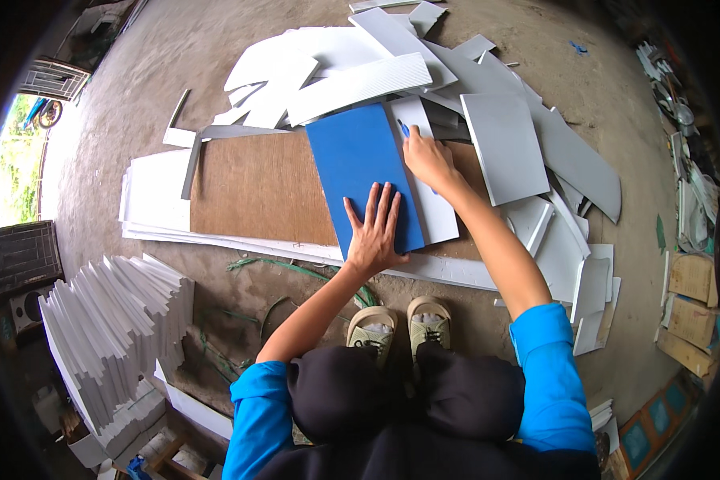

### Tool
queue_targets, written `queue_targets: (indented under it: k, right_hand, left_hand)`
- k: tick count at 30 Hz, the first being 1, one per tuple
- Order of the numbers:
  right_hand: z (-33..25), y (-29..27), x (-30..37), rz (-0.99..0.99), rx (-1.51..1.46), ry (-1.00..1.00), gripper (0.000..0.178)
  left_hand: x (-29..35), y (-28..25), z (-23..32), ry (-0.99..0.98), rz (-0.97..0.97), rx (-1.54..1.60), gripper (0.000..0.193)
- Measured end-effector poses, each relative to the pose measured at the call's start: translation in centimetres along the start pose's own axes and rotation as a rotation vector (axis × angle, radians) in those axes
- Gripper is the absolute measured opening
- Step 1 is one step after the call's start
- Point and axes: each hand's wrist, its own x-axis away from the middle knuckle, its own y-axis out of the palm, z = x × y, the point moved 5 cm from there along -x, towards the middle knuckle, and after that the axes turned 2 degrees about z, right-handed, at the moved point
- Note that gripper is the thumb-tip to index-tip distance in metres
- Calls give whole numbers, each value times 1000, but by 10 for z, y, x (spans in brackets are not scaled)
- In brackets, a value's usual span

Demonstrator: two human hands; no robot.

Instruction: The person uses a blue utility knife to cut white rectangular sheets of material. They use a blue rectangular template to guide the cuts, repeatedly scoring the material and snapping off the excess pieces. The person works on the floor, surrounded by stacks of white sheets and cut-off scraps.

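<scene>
Dk knees nearest, L fingers spread on blue bd, R fingers gripping part-hid blue tool.

Two sets of fingers are seen, the left fingers and the right fingers. One blue board is counted under the left fingers, and one blue tool in the right fingers. One white board is seen beneath the right hand's fingers, and one brown board left of the left ones. Beyond both sets, one heap of white pieces is found, too overlapped to be counted singly. One stack of white sheets is seen lower left of the left fingers; its sheets cannot be numbered. Two sandals are counted below the fingers, three brown cartons far to their right, one motorcycle far to their left.
</scene>
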Motion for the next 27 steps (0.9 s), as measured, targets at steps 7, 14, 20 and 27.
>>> queue_targets:
  k: [7,14,20,27]
  right_hand:
    - [-22,17,-53,-56,27,17,27]
    - [-20,26,-72,-204,-7,92,31]
    - [-10,33,-64,-415,-150,186,30]
    - [12,36,93,-421,-276,219,27]
  left_hand:
    - [2,-3,-6,4,-6,-5,112]
    - [2,-4,-7,13,1,30,115]
    - [0,-4,-2,17,4,12,116]
    - [5,1,-5,-1,46,-41,116]
